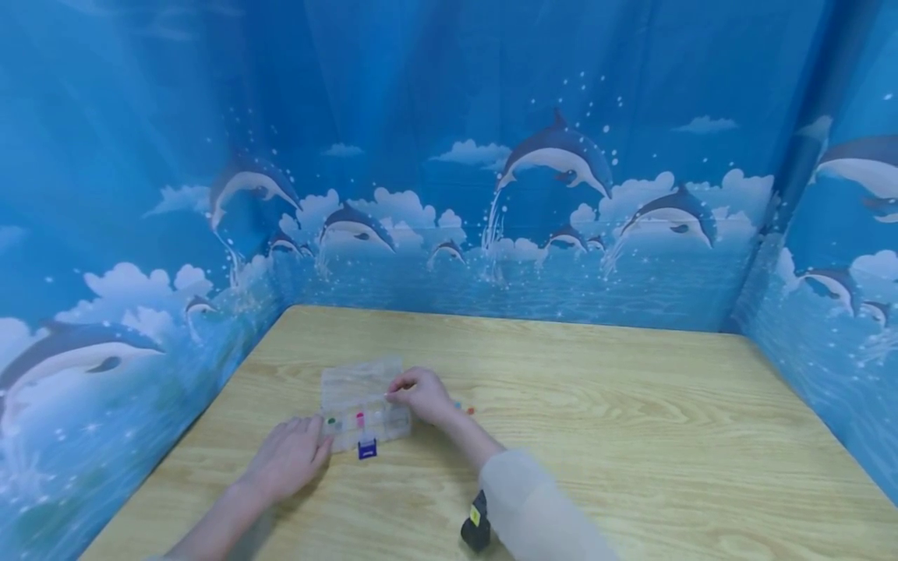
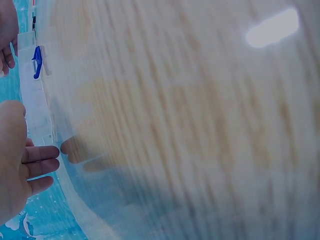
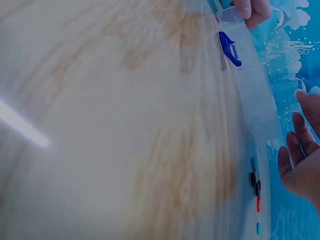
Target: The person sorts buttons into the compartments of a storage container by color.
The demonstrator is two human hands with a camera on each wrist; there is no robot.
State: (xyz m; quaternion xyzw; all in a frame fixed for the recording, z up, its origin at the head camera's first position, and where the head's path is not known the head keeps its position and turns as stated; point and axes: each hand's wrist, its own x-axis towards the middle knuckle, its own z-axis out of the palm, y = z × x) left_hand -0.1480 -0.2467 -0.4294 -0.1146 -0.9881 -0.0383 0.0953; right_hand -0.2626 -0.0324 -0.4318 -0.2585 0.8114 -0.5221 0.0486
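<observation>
A clear plastic compartment box (image 1: 386, 421) sits with its transparent lid (image 1: 354, 382) raised at the back and a blue latch (image 1: 367, 449) at its front. Green and pink pieces lie in its compartments. My left hand (image 1: 291, 456) rests at the box's left edge, thumb by the near corner; in the left wrist view its fingers (image 2: 42, 167) extend fairly straight. Over the box's back right part, my right hand (image 1: 424, 396) pinches a small white piece (image 1: 389, 396) between thumb and forefinger. The white piece is too small to tell its kind.
Right of the box, partly behind my right wrist, lie small coloured pieces, including a red one (image 1: 471, 411); black and teal ones show in the right wrist view. A black object with a yellow label (image 1: 475, 523) stands near my right sleeve. A dolphin-print curtain (image 1: 533, 257) surrounds the wooden table (image 1: 631, 436).
</observation>
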